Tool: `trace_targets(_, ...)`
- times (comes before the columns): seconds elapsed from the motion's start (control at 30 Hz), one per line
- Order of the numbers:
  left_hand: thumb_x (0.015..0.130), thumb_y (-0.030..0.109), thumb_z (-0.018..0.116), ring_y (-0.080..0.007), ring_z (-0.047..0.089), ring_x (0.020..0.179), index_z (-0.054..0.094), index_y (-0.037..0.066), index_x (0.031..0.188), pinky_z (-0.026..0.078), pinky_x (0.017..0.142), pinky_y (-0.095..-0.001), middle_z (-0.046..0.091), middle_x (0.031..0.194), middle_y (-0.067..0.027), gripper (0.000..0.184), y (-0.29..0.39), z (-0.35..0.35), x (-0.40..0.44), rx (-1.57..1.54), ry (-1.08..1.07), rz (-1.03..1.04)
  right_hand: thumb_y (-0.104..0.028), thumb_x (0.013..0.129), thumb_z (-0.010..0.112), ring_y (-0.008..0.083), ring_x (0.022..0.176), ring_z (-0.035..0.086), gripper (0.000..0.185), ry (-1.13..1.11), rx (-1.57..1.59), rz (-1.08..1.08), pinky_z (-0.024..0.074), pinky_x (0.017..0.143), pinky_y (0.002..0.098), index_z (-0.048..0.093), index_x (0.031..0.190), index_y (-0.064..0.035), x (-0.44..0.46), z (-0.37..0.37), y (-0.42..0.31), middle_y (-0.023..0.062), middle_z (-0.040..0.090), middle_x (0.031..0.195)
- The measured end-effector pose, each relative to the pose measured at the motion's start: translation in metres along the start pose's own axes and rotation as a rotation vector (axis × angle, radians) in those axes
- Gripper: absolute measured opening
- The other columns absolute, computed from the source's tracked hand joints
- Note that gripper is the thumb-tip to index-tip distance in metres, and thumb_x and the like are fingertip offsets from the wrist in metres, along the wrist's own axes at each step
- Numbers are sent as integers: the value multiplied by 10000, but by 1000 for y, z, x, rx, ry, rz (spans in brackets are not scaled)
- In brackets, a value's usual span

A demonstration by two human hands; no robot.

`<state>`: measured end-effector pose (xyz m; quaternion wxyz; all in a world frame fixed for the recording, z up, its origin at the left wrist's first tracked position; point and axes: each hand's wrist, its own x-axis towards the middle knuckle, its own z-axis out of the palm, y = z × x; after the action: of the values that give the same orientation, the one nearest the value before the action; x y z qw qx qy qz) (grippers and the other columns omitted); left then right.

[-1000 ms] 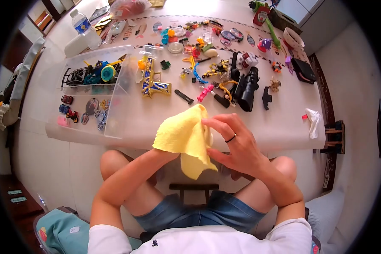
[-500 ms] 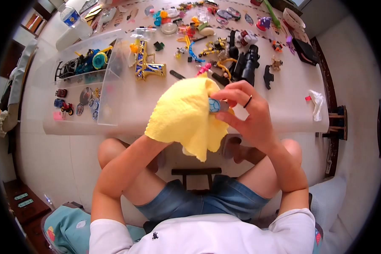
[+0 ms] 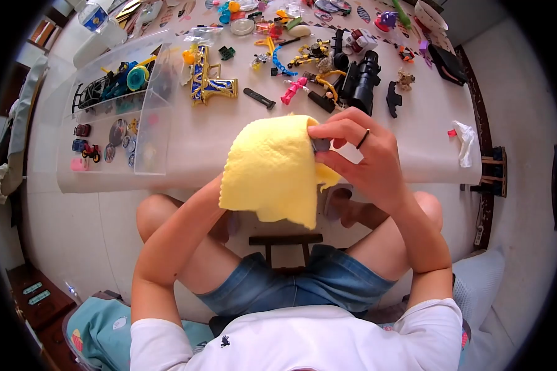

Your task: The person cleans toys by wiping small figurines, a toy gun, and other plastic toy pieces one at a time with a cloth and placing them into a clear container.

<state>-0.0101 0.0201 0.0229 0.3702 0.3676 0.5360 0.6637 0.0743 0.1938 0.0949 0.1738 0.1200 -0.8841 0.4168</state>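
**While a yellow cloth (image 3: 269, 170) covers the left hand, the right hand (image 3: 368, 154) pinches a small grey piece (image 3: 321, 144)**

Bare table (image 3: 192, 139) lies between the cloth and the clear box (image 3: 150, 145), and again toward the white tissue (image 3: 465, 145). The cloth hangs across the table's near edge, soft, scalloped down one side. The piece, partly hidden, sits at its right edge; the left hand's grip I cannot tell.

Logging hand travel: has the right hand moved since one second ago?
Yes: the right hand has shifted rightward in the view against the black scope; its black ring, before left of the scope's near end, is now roughly below it.
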Motion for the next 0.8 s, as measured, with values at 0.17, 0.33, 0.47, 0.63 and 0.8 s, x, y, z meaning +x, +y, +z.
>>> trace_targets(0.17, 761, 112, 639, -140, 489, 1015, 428, 51, 1214, 381, 903, -287, 498, 1149, -62, 503, -12, -5, -5, -227, 9, -157, 4, 646, 696, 112, 670, 552, 315, -25, 210, 100, 460, 623, 223, 595, 940, -53, 0, -4, 1, 36, 568, 849)
trace_targets(0.33, 766, 107, 636, -146, 490, 1021, 425, 54, 1220, 384, 903, -295, 498, 1157, -61, 504, -7, -8, -6, -332, 53, -179, 14, 657, 680, 137, 743, 547, 333, 41, 409, 68, 451, 687, 243, 587, 965, -74, -2, -4, 4, 51, 568, 881)
trace_targets(0.47, 787, 122, 611, -165, 491, 1038, 384, 44, 1241, 393, 910, -313, 490, 1166, -83, 514, 8, 7, 1, -251, 71, -106, 10, 654, 675, 183, 794, 543, 335, 8, 79, -121, 441, 728, 267, 594, 962, -91, 3, -3, 8, 71, 561, 893)
trace_targets(0.63, 799, 131, 601, -159, 462, 1083, 366, 58, 1263, 380, 918, -306, 463, 1209, -78, 525, -9, 7, 2, -318, 26, -138, -31, 674, 672, 194, 765, 540, 359, 28, -36, 17, 457, 649, 260, 606, 1021, -94, 4, -1, -5, 77, 528, 902)
trace_targets(0.8, 820, 145, 577, -163, 439, 1121, 344, 75, 1286, 355, 943, -315, 437, 1251, -72, 526, -14, 0, -7, -16, 69, -87, -96, 726, 668, 117, 755, 521, 351, -11, 405, 196, 462, 661, 233, 581, 1063, -50, 1, 2, 4, 54, 514, 876)
